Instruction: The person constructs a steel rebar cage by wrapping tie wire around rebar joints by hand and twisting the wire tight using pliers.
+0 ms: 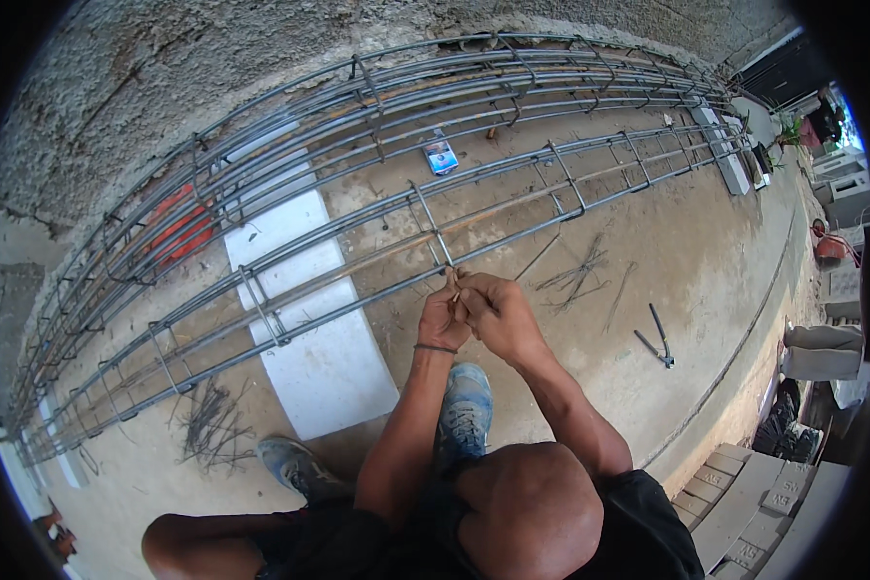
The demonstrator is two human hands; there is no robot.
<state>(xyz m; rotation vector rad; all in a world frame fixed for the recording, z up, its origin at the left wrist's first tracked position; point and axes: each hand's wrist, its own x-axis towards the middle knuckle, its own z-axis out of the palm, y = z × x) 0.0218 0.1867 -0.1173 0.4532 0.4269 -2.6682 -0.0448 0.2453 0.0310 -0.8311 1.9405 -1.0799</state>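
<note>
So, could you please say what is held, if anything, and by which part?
It cannot be told: the left hand and right hand meet at the near edge of the long grey steel cage, hiding any hold.

An outdoor building site or yard, by its contents: long steel cages [434, 228] run alongside a rough wall [155, 97], over a bare concrete floor [561, 387] strewn with 2 heaps of wire [215, 427] and 1 pair of pincers [662, 338]; bricks [744, 503] stand stacked at lower right.

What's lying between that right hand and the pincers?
Between the right hand and the pincers, the head view shows thin loose wires on the floor.
</note>
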